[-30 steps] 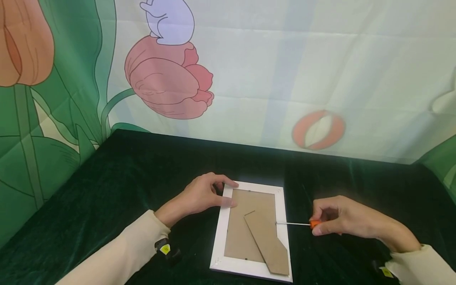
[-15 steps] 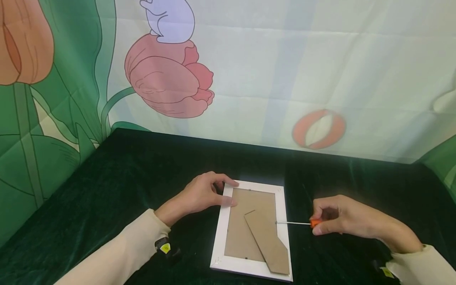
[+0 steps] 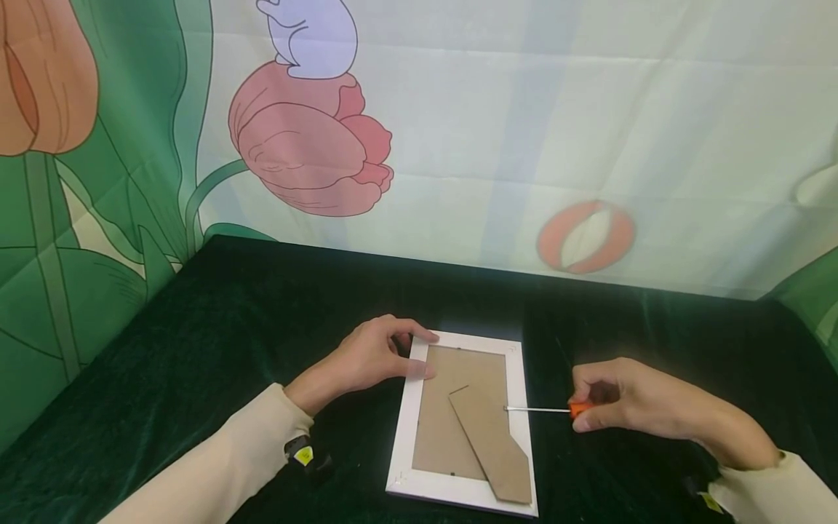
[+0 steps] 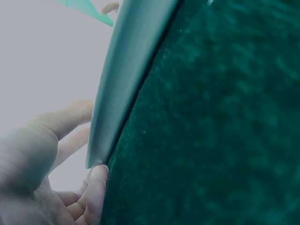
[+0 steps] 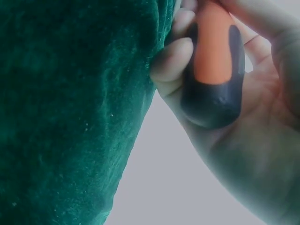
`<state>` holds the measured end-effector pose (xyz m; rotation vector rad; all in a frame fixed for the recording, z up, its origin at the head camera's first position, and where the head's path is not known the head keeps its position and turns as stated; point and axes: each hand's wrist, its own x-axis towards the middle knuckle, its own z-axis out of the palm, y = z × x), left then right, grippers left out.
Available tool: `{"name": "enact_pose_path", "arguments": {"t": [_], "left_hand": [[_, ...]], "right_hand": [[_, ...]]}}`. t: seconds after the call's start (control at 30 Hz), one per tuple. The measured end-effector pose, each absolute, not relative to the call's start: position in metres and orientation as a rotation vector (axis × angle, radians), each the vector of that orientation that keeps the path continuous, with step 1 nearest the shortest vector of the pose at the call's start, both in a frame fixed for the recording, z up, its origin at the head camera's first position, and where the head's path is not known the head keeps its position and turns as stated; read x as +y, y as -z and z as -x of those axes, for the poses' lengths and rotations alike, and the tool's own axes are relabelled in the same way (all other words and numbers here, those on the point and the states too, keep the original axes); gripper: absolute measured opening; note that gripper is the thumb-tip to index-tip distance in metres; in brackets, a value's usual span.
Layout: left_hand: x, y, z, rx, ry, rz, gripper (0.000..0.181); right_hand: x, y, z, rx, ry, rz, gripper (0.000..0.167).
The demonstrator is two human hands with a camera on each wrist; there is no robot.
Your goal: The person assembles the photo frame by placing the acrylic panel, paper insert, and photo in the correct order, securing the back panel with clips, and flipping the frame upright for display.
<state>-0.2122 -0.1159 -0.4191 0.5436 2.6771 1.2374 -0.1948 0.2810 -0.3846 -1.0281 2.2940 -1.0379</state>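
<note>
A white picture frame [image 3: 402, 429] lies face down, its brown backing board [image 3: 468, 371] and slanted brown stand flap [image 3: 494, 455] showing. My left hand [image 3: 369, 356] grips its upper left corner, thumb over the left border; in the left wrist view fingers of the left hand [image 4: 61, 154] touch the frame's side [image 4: 122, 75]. My right hand [image 3: 635, 400] pinches the orange handle of a screwdriver [image 3: 540, 410], whose tip touches the backing's right edge beside the border. In the right wrist view the orange and black handle [image 5: 213, 51] lies within the right hand [image 5: 262, 108].
Dark green velvet cloth [image 3: 262, 306] covers the table under and around the frame. Behind it hangs a pale backdrop [image 3: 458, 145] printed with flowers, leaves and an animal figure.
The screwdriver and my right hand have shifted very slightly left, the tip a little further over the backing board. My left hand keeps its place on the frame.
</note>
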Motion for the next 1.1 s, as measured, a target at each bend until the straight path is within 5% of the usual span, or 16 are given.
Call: {"name": "enact_pose_path", "arguments": {"t": [1.1], "left_hand": [[-0.117,0.419,0.212,2.665,-1.246,-0.578,0.045]], "right_hand": [[0.259,0.351,0.197,2.380,0.737,1.089,0.021]]}}
